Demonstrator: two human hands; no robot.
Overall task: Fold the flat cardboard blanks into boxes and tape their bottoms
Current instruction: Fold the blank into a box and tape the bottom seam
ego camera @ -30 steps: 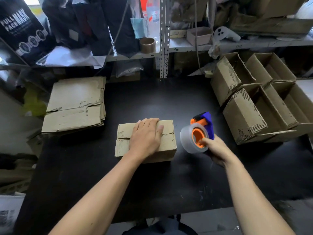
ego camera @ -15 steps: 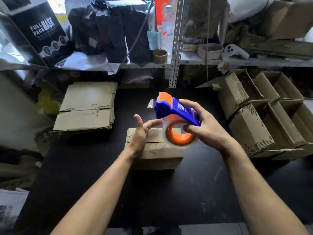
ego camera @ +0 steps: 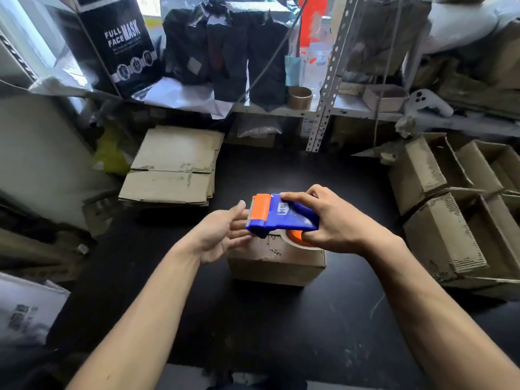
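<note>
A folded cardboard box (ego camera: 277,261) stands on the black table (ego camera: 253,327), its closed flaps facing up. My right hand (ego camera: 334,223) grips a blue and orange tape dispenser (ego camera: 277,215) and holds it low over the box top, its clear tape roll (ego camera: 302,242) against the flaps. My left hand (ego camera: 225,235) is at the box's left end with fingers stretched out under the dispenser's orange front edge. Whether those fingertips touch tape is hidden.
A stack of flat cardboard blanks (ego camera: 174,167) lies at the back left of the table. Several folded open boxes (ego camera: 450,209) are piled at the right. Behind the table stands a cluttered metal shelf (ego camera: 323,108) with black bags and a brown tape roll (ego camera: 300,97).
My right hand has swung the dispenser from the right of the box to above its top and lowered it. My left hand lifted off the flaps and shifted to the box's left end.
</note>
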